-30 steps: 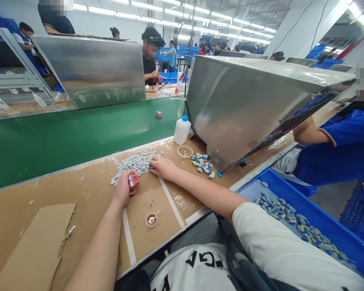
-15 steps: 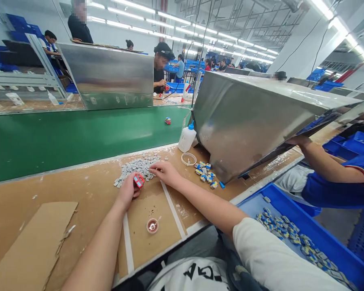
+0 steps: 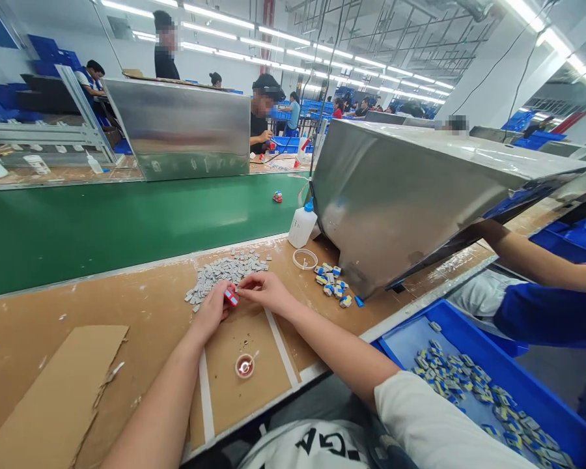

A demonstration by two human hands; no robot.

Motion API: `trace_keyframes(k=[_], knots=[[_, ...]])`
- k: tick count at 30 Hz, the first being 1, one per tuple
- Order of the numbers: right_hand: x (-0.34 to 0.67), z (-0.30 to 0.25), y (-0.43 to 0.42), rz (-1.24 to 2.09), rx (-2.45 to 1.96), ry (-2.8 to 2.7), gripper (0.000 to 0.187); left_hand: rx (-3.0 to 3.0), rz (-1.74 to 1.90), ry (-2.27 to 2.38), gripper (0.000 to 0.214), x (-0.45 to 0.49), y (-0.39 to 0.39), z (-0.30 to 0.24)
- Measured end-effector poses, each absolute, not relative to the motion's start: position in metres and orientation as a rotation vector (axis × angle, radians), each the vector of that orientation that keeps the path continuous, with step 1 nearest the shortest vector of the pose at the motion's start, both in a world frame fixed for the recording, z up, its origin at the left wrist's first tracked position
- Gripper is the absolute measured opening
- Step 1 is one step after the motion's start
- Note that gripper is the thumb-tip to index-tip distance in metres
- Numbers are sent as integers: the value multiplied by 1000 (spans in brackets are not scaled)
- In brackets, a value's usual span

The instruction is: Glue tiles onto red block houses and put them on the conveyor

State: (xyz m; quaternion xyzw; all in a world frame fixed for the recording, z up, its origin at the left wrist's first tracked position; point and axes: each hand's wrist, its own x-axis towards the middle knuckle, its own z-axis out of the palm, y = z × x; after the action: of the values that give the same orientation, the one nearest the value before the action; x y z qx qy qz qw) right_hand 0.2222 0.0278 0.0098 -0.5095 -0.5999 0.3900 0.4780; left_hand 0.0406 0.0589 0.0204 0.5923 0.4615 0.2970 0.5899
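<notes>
My left hand is closed around a small red toy car with pale blue windows. Thumb and fingers pinched together, my right hand meets the car's right side. Whatever lies between those fingertips is too small to make out. Just behind both hands spreads a pile of small grey flat pieces. A small cup with reddish liquid and a thin stick stands on the bench in front of them.
To the right are a white bottle, a tape ring, several blue-and-yellow parts and a large metal shield. A blue bin holds more parts. Cardboard lies left. A green conveyor belt carries another toy. A co-worker's arm reaches under the shield.
My right hand has moved from the edge of the grey pile to the red toy car. My left hand has shifted slightly right and turned the car. The toy on the belt appears slightly further right.
</notes>
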Motion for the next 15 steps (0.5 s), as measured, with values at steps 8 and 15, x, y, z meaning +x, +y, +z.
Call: trace_keyframes(k=[8,15], knots=[[226,11,27,914,-1300,-1431,22,1391,670,1113,36,43,57,21],[212,1,26,815,-1252,-1367,24,1450,731,1101,39,41,57,11]])
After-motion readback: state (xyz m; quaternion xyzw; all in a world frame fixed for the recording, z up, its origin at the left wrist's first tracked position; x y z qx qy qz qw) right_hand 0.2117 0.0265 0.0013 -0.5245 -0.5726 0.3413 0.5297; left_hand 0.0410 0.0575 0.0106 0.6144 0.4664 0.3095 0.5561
